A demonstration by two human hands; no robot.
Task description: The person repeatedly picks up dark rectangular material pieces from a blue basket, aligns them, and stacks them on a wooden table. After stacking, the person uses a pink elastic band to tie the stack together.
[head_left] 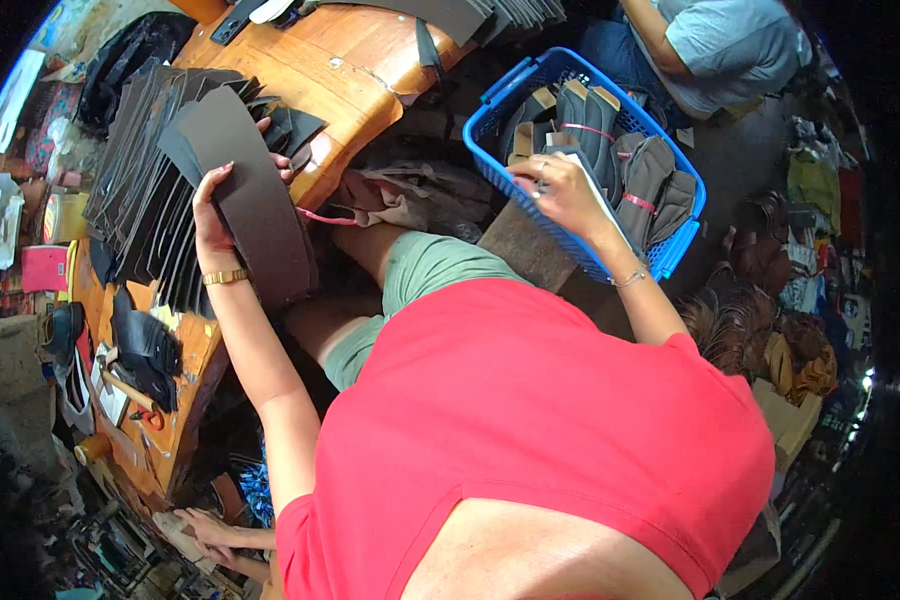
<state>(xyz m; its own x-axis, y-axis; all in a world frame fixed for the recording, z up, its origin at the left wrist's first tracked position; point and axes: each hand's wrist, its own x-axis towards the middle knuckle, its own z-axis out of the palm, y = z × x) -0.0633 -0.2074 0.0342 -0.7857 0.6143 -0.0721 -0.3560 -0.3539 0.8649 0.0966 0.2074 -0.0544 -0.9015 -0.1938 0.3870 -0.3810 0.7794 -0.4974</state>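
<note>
My left hand [213, 215] grips a long dark brown strip [253, 190] of flat sheet material, its fingertips showing past the strip's far edge. Beneath and beside it fans a thick stack of similar dark strips [145, 170] on the wooden table. My right hand [562, 195] is at the near left rim of a blue plastic basket [692, 235], fingers curled together; what they hold, if anything, is hidden. Inside the basket lie bundles of dark grey pieces [585, 125], some tied with pink bands [638, 203]. A pale flat edge [595, 190] shows beside my right hand.
The wooden table [295, 60] curves round the far left side. A hammer [130, 390], red-handled scissors [152, 418] and black shoe parts [145, 345] lie on its near end. A person in a light blue shirt [735, 50] sits beyond the basket. Another person's hands [210, 530] show lower left.
</note>
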